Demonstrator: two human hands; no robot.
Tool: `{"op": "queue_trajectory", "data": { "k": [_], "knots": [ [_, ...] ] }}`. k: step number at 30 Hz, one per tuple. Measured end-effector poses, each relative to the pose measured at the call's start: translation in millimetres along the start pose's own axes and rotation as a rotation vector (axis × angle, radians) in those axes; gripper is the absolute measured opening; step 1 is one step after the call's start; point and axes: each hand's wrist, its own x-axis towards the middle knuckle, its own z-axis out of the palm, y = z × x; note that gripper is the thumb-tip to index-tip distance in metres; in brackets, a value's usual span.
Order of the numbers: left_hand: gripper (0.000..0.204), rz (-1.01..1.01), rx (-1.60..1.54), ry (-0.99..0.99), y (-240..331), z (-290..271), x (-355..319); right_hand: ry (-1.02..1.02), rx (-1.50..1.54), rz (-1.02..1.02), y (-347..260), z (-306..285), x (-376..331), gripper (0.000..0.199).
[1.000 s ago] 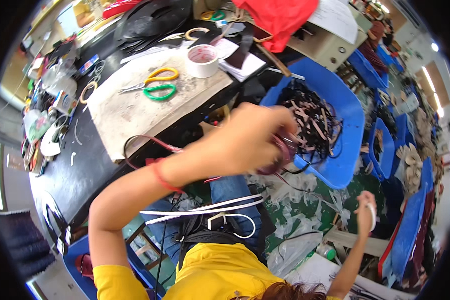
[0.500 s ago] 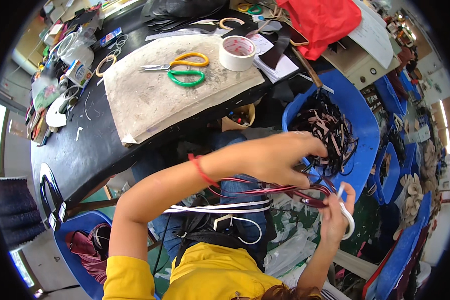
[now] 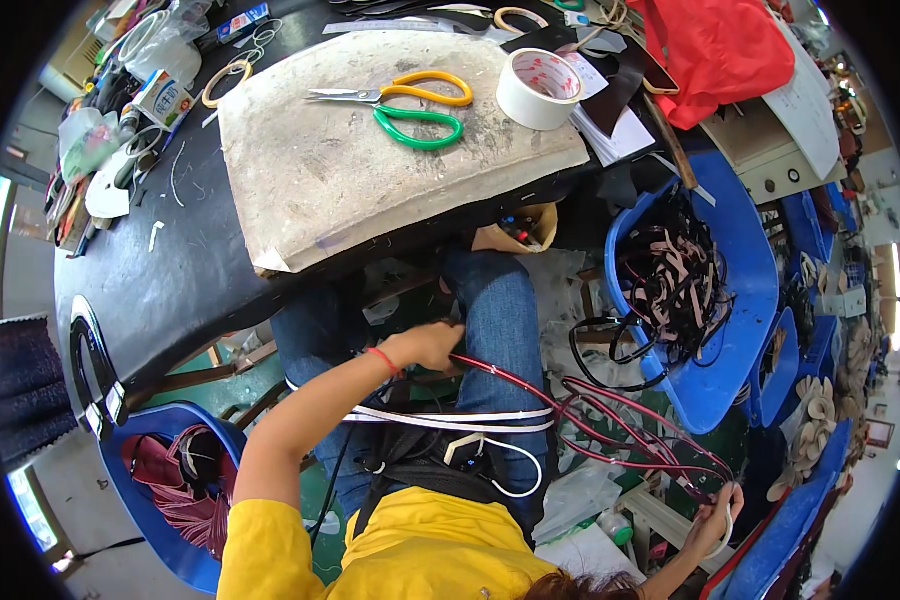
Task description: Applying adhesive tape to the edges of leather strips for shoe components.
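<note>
Well, left of the bin (image 3: pixel 755 275) my left grip (image 3: pixel 433 346), nearside my right grip (image 3: pixel 712 520), clasped cords (image 3: pixel 515 379): one strand straight, others not yet.

left hand (image 3: pixel 430 347), fingertips hidden, red cloth (image 3: pixel 715 62) cropped

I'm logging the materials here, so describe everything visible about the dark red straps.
The dark red straps are narrow and glossy, leather-like in look, with pale glints. A fairly straight stretch runs from the left grip across the jeans, contact unclear; beyond, several strands curve in loose loops to the right grip, which gathers them.
</note>
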Motion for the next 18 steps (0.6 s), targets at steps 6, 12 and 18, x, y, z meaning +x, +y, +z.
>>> {"op": "queue_trajectory", "data": {
  "k": [6, 12, 18],
  "knots": [
    [0.022, -0.087, 0.023, -0.16, 7.6, -12.4, -1.7, -0.082, -0.866, -0.308, 34.0, 44.2, -7.3, 0.051],
    [0.023, 0.23, -0.394, 0.054, 85.7, -70.8, -33.2, -0.628, -0.18, -0.263, -3.7, 226.3, -89.1, 0.048],
    [0.017, 0.326, -0.405, 0.401, 126.5, -92.9, -23.8, -0.809, 0.004, -0.361, -50.5, 323.9, -121.6, 0.029]
  ]
}}
